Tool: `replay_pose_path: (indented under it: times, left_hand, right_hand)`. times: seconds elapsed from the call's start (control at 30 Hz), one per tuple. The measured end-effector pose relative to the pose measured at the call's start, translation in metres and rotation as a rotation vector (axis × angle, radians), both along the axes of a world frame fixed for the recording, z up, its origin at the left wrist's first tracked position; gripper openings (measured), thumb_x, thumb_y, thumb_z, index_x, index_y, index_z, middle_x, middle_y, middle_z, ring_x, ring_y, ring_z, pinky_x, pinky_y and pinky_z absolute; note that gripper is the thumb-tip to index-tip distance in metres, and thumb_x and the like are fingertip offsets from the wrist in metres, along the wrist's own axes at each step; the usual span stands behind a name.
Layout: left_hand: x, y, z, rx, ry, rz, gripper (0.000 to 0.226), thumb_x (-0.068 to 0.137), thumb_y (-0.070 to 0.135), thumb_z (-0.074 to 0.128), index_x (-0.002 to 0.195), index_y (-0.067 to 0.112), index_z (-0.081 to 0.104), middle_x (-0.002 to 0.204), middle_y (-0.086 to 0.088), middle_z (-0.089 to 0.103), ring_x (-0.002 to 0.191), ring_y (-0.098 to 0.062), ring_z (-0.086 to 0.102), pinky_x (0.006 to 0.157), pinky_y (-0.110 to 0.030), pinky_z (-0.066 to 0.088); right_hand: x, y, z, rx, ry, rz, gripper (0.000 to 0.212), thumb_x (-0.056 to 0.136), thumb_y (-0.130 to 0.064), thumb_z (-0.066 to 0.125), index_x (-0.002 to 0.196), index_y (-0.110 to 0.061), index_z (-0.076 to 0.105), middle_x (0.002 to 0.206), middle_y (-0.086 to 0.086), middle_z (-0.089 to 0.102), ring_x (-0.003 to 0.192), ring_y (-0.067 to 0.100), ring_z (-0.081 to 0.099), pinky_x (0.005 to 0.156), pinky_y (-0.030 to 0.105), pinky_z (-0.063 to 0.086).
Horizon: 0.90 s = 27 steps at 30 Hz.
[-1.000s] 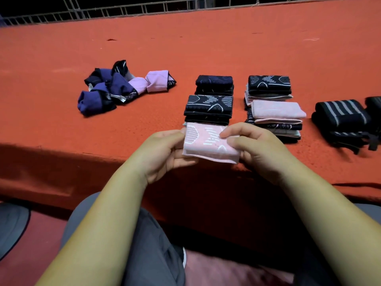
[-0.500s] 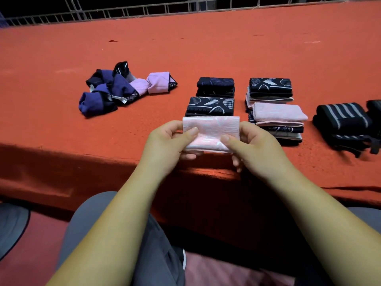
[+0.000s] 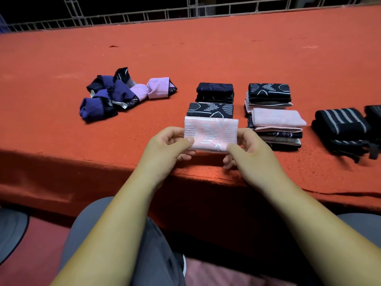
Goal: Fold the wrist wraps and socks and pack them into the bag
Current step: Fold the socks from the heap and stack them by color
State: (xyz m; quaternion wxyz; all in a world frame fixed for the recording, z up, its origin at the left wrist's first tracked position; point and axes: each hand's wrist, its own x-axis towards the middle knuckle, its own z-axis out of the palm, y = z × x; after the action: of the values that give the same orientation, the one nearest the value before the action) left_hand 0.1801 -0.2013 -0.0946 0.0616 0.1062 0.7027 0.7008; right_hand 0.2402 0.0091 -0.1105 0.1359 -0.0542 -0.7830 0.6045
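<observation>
1. Table [image 3: 206, 50]: covered in orange-red cloth and running the full width in front of you. A metal railing [image 3: 144, 16] stands along its far edge.

2. Loose pile of socks [image 3: 115, 93]: purple, lilac and dark pieces lying unfolded in a heap, left of centre and well apart from your hands.

3. Wrist wraps [image 3: 340, 129]: black with grey stripes, bundled at the right side of the table. Another dark bundle beside them is cut off by the frame edge.

4. Right-hand stacks: the near stack [image 3: 278, 122] is several folded pieces with a pink one on top. The far stack [image 3: 269, 93], just behind it, has a dark patterned top.

5. Centre stacks: the far dark stack [image 3: 214, 92] and the near dark patterned stack [image 3: 210, 110] sit one behind the other.

6. Pink folded sock [image 3: 210, 134]: you hold it upright and facing you, over the table's near edge. It is directly in front of the near centre stack and hides its lower part.

7. Your left hand [image 3: 165, 147]: it pinches the sock's lower left corner, thumb on the front and fingers behind.

8. Your right hand [image 3: 251, 151]: it pinches the lower right corner in the same way. The sock spans the gap between your two thumbs.
</observation>
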Motion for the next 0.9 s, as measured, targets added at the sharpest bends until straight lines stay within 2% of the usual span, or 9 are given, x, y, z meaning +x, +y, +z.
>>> replay_pose_path:
  times: [0.07,0.23,0.37,0.53,0.6,0.67,0.77,0.9]
  left_hand:
    - [-0.002,-0.005,0.001,0.048,-0.017,-0.008,0.028,0.098,0.006,0.07,0.126,0.004,0.066,0.095,-0.01,0.073,0.079,-0.017,0.072,0.072,-0.027,0.059]
    - [-0.007,-0.021,-0.001,0.038,-0.05,-0.07,0.036,0.097,0.003,0.072,0.13,0.014,0.061,0.1,-0.01,0.074,0.089,-0.019,0.074,0.083,-0.032,0.062]
    - [-0.017,-0.038,-0.001,0.142,-0.095,0.053,0.031,0.099,0.002,0.07,0.127,0.012,0.063,0.105,-0.015,0.076,0.092,-0.023,0.077,0.084,-0.034,0.063]
    - [-0.044,-0.061,0.005,0.29,-0.146,0.213,0.022,0.1,0.002,0.068,0.121,0.003,0.061,0.108,-0.017,0.077,0.093,-0.021,0.077,0.076,-0.028,0.063]
    - [-0.062,-0.07,0.01,0.324,-0.123,0.281,0.022,0.1,0.0,0.068,0.12,0.005,0.061,0.107,-0.016,0.075,0.092,-0.021,0.077,0.075,-0.029,0.063]
    - [-0.081,-0.076,0.015,0.351,-0.107,0.337,0.022,0.099,0.0,0.069,0.119,0.006,0.062,0.106,-0.015,0.074,0.089,-0.019,0.077,0.076,-0.03,0.063]
    - [-0.115,-0.084,0.019,0.395,-0.095,0.384,0.026,0.1,0.001,0.068,0.125,0.0,0.059,0.11,-0.017,0.071,0.091,-0.02,0.076,0.078,-0.029,0.063]
    - [-0.165,-0.084,0.018,0.479,-0.169,0.338,0.027,0.101,-0.001,0.067,0.126,-0.006,0.058,0.116,-0.022,0.07,0.093,-0.023,0.077,0.077,-0.027,0.063]
  right_hand:
    - [0.001,-0.007,0.002,0.0,0.034,0.005,0.027,0.099,-0.01,0.059,0.116,-0.03,0.065,0.078,0.005,0.078,0.07,0.027,0.077,0.079,0.056,0.064]
    - [-0.004,-0.031,0.009,-0.028,0.066,0.01,0.031,0.102,-0.005,0.061,0.118,-0.031,0.069,0.084,-0.001,0.078,0.074,0.022,0.08,0.087,0.054,0.064]
    - [-0.016,-0.055,0.014,-0.04,0.089,0.032,0.029,0.103,-0.007,0.063,0.122,-0.029,0.068,0.09,-0.006,0.079,0.078,0.018,0.079,0.086,0.053,0.064]
    - [-0.041,-0.097,0.017,-0.008,0.102,0.029,0.024,0.106,-0.017,0.06,0.129,-0.026,0.061,0.102,-0.005,0.077,0.081,0.012,0.078,0.086,0.05,0.064]
    - [-0.056,-0.114,0.019,0.014,0.111,0.041,0.03,0.105,-0.023,0.059,0.135,-0.026,0.058,0.107,-0.007,0.076,0.082,0.011,0.077,0.086,0.053,0.063]
    - [-0.072,-0.128,0.021,0.04,0.094,0.07,0.039,0.101,-0.02,0.058,0.138,-0.032,0.054,0.109,-0.011,0.074,0.082,0.011,0.077,0.084,0.052,0.063]
    - [-0.094,-0.149,0.024,0.053,0.039,0.091,0.055,0.088,-0.027,0.055,0.14,-0.04,0.048,0.112,-0.013,0.069,0.08,0.014,0.077,0.081,0.054,0.064]
    - [-0.126,-0.168,0.013,0.065,0.001,0.067,0.081,0.077,-0.043,0.051,0.155,-0.028,0.037,0.117,-0.015,0.065,0.083,0.019,0.075,0.085,0.056,0.062]
